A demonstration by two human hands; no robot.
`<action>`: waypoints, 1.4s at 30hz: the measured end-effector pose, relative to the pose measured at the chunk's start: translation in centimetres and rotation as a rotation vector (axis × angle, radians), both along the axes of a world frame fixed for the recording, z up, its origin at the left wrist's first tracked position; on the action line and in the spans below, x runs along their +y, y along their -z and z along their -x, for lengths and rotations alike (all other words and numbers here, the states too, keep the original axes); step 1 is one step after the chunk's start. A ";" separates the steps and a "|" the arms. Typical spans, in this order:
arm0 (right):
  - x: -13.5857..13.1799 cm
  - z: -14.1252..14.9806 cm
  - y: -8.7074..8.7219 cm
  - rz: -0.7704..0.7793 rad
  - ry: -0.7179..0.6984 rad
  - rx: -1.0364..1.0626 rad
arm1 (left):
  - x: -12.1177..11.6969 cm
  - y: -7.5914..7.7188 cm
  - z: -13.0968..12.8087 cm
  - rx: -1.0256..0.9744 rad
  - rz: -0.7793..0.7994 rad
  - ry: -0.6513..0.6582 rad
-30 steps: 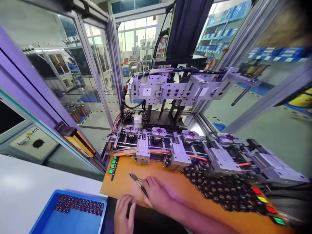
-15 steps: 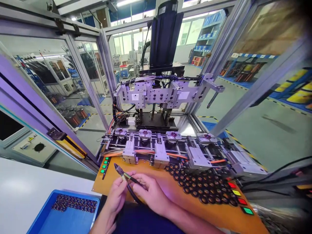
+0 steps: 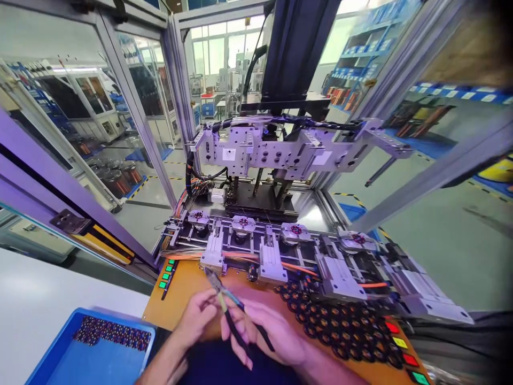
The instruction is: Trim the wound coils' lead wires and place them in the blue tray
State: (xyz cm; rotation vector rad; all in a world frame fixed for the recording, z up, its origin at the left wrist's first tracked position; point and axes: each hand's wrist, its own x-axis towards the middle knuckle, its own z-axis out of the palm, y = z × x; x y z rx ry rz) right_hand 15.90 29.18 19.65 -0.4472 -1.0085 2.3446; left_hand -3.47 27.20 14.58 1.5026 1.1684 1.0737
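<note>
A pair of diagonal cutters (image 3: 220,291) with dark handles lies across my right hand (image 3: 276,331), its jaws pointing up and left and its handles spread apart. The fingers of that hand pass under and between the handles and are slightly blurred. Close by on the left is my left hand (image 3: 194,321), thumb and fingers bent together beside the cutters' pivot. Whether anything small sits in that pinch is hidden. Both hands are above the front edge of the orange work board (image 3: 182,291).
Several round black wound parts (image 3: 340,326) cover the board's right side. Behind stands a row of metal fixtures (image 3: 272,262) under a machine head (image 3: 276,152). A blue tray (image 3: 108,366) of small parts is at left. Lit buttons (image 3: 164,276) line the board's left edge.
The view has shifted closer and turned a little. My left fingers have come off the cutters' pivot area, and the cutters now lie more openly across my right hand, handles spread wider.
</note>
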 end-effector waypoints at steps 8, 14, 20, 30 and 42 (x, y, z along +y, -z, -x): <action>10.7 -4.5 -9.8 -0.451 -0.165 -0.477 | -2.3 8.1 2.6 0.436 -0.305 -0.282; 18.8 1.7 -14.0 -0.444 -0.321 -0.726 | -2.4 10.0 2.4 0.571 -0.360 -0.388; 23.3 7.8 -14.5 -0.324 -0.351 -1.041 | -2.2 10.3 2.5 0.587 -0.377 -0.399; 24.9 10.4 -12.7 -0.281 -0.470 -1.208 | -1.6 10.0 2.7 0.570 -0.418 -0.328; 25.1 10.8 -12.4 -0.269 -0.483 -1.254 | -1.4 9.8 2.7 0.560 -0.428 -0.322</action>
